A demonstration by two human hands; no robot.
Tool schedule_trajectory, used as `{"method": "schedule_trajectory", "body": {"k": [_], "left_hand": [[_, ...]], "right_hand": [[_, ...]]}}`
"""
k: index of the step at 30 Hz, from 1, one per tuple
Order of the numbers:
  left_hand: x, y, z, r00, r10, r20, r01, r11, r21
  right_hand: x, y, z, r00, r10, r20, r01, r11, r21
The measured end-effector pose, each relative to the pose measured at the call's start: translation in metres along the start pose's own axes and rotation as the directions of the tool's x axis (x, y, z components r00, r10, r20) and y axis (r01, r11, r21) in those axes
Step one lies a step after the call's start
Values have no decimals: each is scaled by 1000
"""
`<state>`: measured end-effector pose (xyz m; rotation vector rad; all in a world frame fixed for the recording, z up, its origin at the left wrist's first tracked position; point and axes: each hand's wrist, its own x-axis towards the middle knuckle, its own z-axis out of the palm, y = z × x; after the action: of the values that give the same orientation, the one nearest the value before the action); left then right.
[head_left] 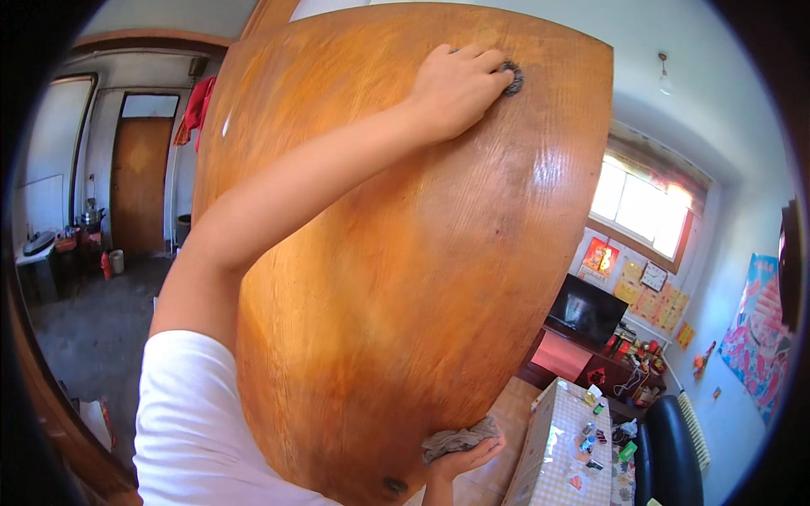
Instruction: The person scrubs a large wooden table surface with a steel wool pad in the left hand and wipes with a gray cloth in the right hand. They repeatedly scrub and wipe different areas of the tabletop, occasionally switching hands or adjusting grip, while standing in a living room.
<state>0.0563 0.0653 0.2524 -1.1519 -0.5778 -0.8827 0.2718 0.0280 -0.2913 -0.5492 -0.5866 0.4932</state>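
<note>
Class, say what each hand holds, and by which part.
Left hand: a dark scouring pad, fingers over its left side. Right hand: a crumpled grey-brown cloth, held from below.

A bright window point(637, 207) sits higher than the television point(585, 313); the grey floor point(97, 329) seems concrete.

R window point(645, 207) blown out | glare on wood panel point(550, 169) | L bkgd dim, prob. soft | fisheye edges bent

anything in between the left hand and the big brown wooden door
Only the dark grey, rounded scrubbing pad in the left hand shows between it and the large, glossy brown wooden door. The crumpled grey-brown cloth held by the right hand is far lower, out of the way.
</note>
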Motion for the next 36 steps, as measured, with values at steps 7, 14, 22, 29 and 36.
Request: {"method": "schedule_trajectory", "body": {"k": [7,14,22,29,36], "left_hand": [[47,-49,13,981,-182,-73,195,950,244],[-11,2,-11,1000,-28,4,28,999,44],[-1,5,-2,985,-172,-19,173,975,140],[2,-16,-6,994,-36,-102,41,998,50],[-3,61,-24,988,-146,41,146,989,5]], "right_hand": [[-10,-9,20,994,58,88,-64,995,70],[-3,-1,4,1000,-11,9,11,1000,27],[-6,1,6,997,-67,39,72,983,-171],[-7,1,5,997,-38,64,47,988,-145],[-5,-2,5,992,-100,77,117,961,-249]]}}
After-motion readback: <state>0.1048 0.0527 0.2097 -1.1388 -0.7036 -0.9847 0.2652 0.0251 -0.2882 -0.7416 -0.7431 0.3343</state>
